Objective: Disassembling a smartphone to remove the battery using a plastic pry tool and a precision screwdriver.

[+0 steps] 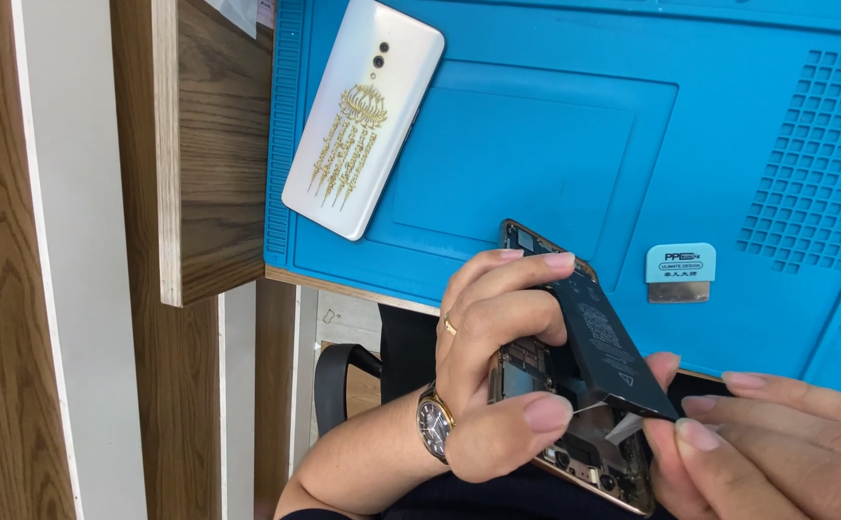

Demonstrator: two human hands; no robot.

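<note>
flat black battery, glossy opened phone

A: You had the opened phone at the mat's near edge, back cover off, internals exposed, gold frame showing. Correct?

B: Yes. Your black battery was tilted up out of the body, its lower corner lifted clear, top end still near the frame. A thin white strip trailed from under the lifted end.
</note>
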